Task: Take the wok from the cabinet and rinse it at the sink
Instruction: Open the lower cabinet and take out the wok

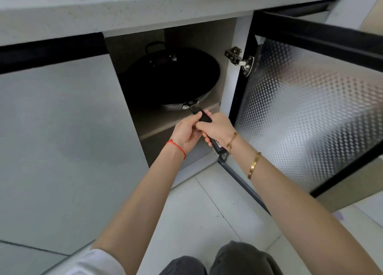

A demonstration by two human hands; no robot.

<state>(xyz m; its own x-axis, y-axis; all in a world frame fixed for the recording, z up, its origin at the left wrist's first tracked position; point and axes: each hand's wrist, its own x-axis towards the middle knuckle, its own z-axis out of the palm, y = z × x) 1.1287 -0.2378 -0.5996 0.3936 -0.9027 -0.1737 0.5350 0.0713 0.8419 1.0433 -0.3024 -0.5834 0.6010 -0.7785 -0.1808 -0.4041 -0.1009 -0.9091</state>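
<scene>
A large black wok (172, 77) with a silver rim lies on the upper shelf (163, 121) of the open cabinet, its loop handle at the back. Its long black handle (204, 117) sticks out over the shelf's front edge toward me. My right hand (215, 127) is wrapped around the handle from above. My left hand (186, 131) grips the same handle from the left, thumb on top. The handle's end shows below my right wrist. No sink is in view.
The cabinet door (306, 117), with patterned frosted glass in a black frame, stands open to the right on a metal hinge (240, 60). A grey countertop (145, 7) overhangs above. A closed grey door (62, 140) is on the left. My knees (223, 262) are above the tiled floor.
</scene>
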